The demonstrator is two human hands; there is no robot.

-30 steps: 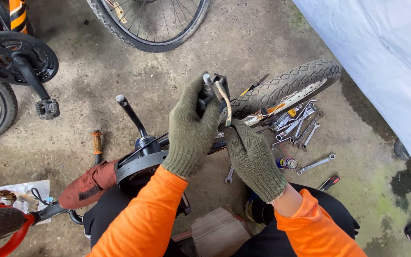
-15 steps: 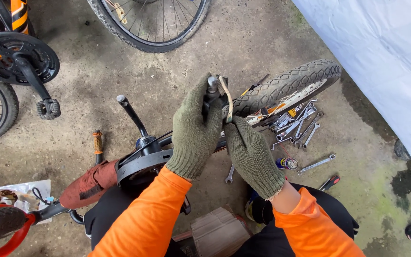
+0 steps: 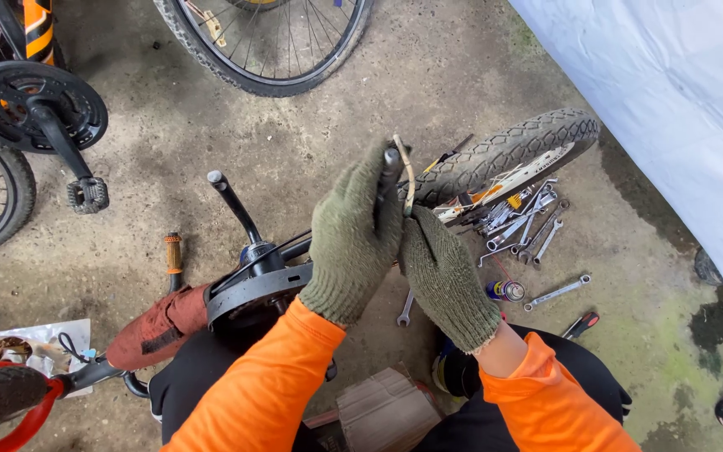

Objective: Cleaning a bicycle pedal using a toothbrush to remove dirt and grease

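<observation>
Held up in front of the chest, above the concrete floor (image 3: 462, 67): a dark handlebar end (image 3: 390, 167) and a thin pale curved lever (image 3: 407, 180) just beside it, both rising near upright and leaning slightly away from the body. Long axis of both running from the palms up toward the top of the view.

Left hand (image 3: 353, 238) in an olive knit glove, fingers (image 3: 361, 188) curled shut around the dark bar, only its tip showing above the knuckles. Right hand (image 3: 445, 276) in a matching glove, pressed against the left, fingers closed on the lower part of the lever; exactly how much of the lever is gripped, hidden by the glove. Lever standing on the right-hand side of the bar, touching or nearly touching it near the top; cannot tell which. Left hand higher and nearer the bar tip, right hand lower and nearer the lever's foot.

Below the hands, a black chain guard (image 3: 253, 289) with a crank arm (image 3: 232, 205) pointing up and left, and a worn reddish saddle (image 3: 161, 326) toward the lower left. To the right, on the floor near a knobbly tyre (image 3: 512, 151), a scatter of spanners (image 3: 537, 226), well apart from both hands. At the top edge, a spoked wheel (image 3: 269, 42).
</observation>
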